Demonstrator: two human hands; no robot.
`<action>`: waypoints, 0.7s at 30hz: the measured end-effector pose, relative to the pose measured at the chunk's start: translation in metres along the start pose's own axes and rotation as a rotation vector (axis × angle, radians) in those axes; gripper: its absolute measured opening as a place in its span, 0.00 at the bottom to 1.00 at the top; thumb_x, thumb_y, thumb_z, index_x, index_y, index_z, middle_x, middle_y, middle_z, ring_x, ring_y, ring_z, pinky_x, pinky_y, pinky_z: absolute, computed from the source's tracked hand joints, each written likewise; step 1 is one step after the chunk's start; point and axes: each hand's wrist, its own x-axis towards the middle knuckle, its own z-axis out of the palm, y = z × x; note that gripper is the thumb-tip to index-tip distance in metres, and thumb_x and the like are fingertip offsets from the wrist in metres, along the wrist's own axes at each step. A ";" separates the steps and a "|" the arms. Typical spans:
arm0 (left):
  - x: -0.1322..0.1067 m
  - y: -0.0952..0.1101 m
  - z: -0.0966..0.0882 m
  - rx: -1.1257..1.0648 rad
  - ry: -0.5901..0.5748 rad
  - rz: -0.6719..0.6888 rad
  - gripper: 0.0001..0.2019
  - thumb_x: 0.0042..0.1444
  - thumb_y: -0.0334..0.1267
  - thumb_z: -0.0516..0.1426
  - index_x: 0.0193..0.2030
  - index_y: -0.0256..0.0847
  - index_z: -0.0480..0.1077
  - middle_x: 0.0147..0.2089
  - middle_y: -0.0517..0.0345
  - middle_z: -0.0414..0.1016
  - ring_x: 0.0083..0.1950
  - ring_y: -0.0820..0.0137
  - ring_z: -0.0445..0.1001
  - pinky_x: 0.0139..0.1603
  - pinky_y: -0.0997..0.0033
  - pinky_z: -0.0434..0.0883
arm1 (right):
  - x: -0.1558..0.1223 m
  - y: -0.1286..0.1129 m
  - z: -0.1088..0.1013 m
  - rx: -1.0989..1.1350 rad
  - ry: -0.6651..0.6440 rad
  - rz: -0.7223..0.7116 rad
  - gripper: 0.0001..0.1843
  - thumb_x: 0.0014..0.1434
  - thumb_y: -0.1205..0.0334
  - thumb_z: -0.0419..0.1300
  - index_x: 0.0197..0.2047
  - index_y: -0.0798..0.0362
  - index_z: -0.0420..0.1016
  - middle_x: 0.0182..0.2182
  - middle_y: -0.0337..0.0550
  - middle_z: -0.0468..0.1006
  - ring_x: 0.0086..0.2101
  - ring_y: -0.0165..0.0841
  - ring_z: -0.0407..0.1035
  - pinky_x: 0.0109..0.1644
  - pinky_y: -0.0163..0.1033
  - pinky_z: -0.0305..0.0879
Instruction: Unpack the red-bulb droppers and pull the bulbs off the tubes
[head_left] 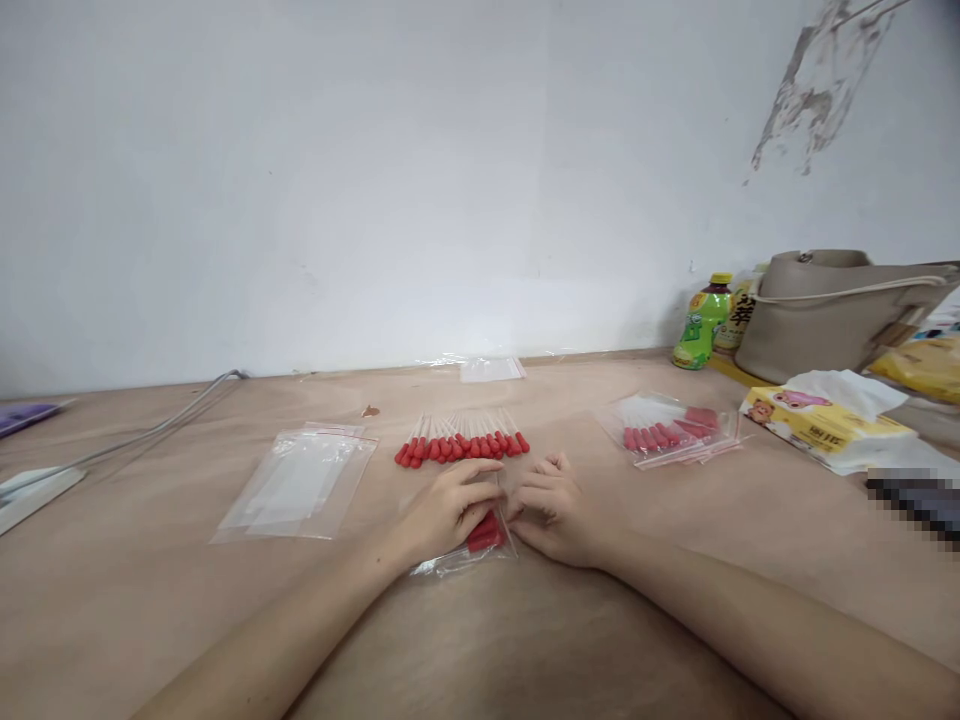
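On my feed I count one zip bag [456, 562] with red-tipped sticks [484, 535] inside, left grip [461, 502] pinching its edge, right grip [553, 508] alongside, hold I can't tell, one loose-stick row [463, 446] beyond, open bench [480, 645] nearer

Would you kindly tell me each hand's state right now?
Left hand: curled over clear plastic bag; grip unclear.
Right hand: curled at its edge; grip unclear.

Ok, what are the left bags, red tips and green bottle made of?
Left bags: thin plastic film, smooth; see-through edges.
Red tips: fairly matte, no sharp highlights; maybe foam or dyed cotton, can't tell.
Green bottle: probably plastic, smooth; drink-bottle shape, yellow cap.
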 end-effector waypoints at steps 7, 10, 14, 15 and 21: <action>-0.005 -0.003 0.006 -0.013 0.091 0.060 0.12 0.57 0.29 0.49 0.39 0.41 0.72 0.48 0.52 0.70 0.48 0.70 0.69 0.47 0.69 0.68 | 0.001 0.004 0.001 -0.129 0.062 -0.165 0.08 0.55 0.67 0.53 0.27 0.50 0.70 0.26 0.36 0.73 0.31 0.30 0.60 0.40 0.40 0.47; -0.006 -0.003 0.008 -0.006 0.106 0.070 0.11 0.57 0.29 0.49 0.40 0.40 0.72 0.47 0.52 0.70 0.47 0.70 0.69 0.47 0.70 0.68 | 0.002 0.005 0.001 -0.164 0.073 -0.210 0.09 0.55 0.67 0.53 0.26 0.50 0.70 0.25 0.36 0.72 0.30 0.30 0.59 0.40 0.40 0.48; -0.003 -0.002 0.006 0.010 0.100 0.113 0.11 0.57 0.28 0.48 0.40 0.39 0.71 0.47 0.51 0.71 0.47 0.69 0.69 0.47 0.68 0.69 | 0.002 0.007 0.004 -0.167 0.126 -0.252 0.08 0.53 0.68 0.54 0.24 0.51 0.69 0.23 0.36 0.71 0.29 0.29 0.58 0.39 0.40 0.48; -0.003 -0.001 0.005 0.013 0.101 0.127 0.11 0.57 0.28 0.48 0.41 0.39 0.71 0.47 0.51 0.71 0.47 0.69 0.69 0.46 0.68 0.69 | 0.002 0.008 0.005 -0.158 0.145 -0.252 0.08 0.53 0.68 0.55 0.24 0.51 0.69 0.22 0.36 0.71 0.29 0.29 0.58 0.39 0.40 0.48; -0.002 0.001 0.003 0.028 0.100 0.145 0.10 0.58 0.28 0.49 0.40 0.38 0.70 0.46 0.51 0.71 0.46 0.70 0.70 0.45 0.70 0.70 | 0.001 0.013 0.010 -0.120 0.166 -0.231 0.07 0.53 0.66 0.57 0.24 0.52 0.69 0.23 0.36 0.71 0.29 0.29 0.58 0.39 0.40 0.48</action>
